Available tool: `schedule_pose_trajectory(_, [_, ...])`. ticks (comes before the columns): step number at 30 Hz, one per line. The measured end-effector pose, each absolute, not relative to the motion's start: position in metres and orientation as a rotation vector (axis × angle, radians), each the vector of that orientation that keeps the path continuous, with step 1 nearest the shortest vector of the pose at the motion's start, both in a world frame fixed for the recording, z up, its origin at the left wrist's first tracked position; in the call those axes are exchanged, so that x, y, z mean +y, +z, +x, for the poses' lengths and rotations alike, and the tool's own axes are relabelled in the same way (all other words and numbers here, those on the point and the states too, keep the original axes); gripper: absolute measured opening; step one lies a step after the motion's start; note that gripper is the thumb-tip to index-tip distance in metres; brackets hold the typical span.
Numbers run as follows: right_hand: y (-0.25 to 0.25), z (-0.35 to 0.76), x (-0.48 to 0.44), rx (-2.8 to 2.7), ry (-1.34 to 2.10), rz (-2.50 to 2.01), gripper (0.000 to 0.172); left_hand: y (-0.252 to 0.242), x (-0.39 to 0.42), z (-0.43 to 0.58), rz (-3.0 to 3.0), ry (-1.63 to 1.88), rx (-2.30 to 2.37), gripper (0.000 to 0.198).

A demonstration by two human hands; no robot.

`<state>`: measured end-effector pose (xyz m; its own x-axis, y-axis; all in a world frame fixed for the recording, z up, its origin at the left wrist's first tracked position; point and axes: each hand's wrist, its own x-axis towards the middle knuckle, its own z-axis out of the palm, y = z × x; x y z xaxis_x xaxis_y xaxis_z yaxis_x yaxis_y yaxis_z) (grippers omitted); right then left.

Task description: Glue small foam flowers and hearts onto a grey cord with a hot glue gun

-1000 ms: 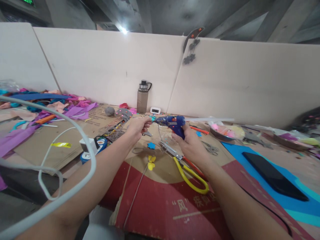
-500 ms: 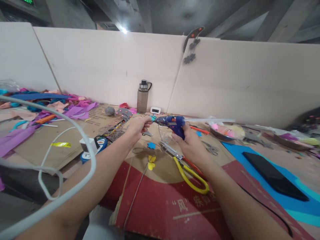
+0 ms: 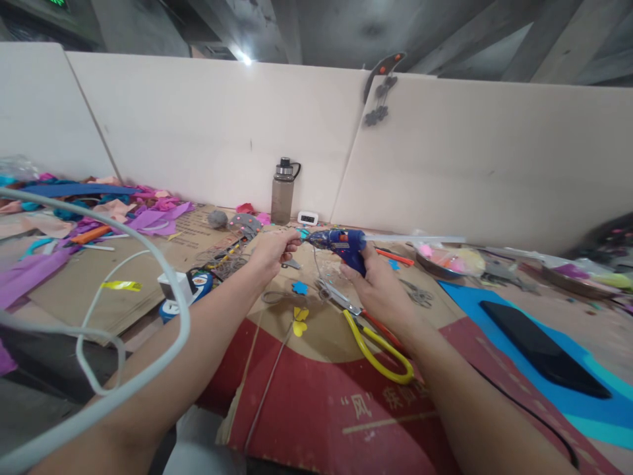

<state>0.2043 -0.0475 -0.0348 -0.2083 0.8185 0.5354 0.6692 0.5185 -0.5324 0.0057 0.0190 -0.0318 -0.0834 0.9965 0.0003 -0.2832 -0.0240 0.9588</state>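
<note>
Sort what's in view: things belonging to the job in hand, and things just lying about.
In the job:
glue gun, in the right hand
glue stick, sticking out behind it
teal piece, in the left hand

Apparently just lying about:
scissors
phone
bottle, standing by the wall

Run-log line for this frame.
right hand: gripping blue pistol-shaped glue gun | left hand: pinching small teal piece at gun tip | on red-brown cardboard: yellow-handled metal scissors, blue flower cutout
</note>
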Motion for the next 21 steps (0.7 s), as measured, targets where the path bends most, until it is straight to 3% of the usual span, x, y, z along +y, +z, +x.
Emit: schedule_pose_trajectory(21, [-0.0357,0.2053,-0.0468,-1.961,0.212,-1.214,0.037,-0.0324,0.0208,0.005,0.947,1.399,1.046,0.018])
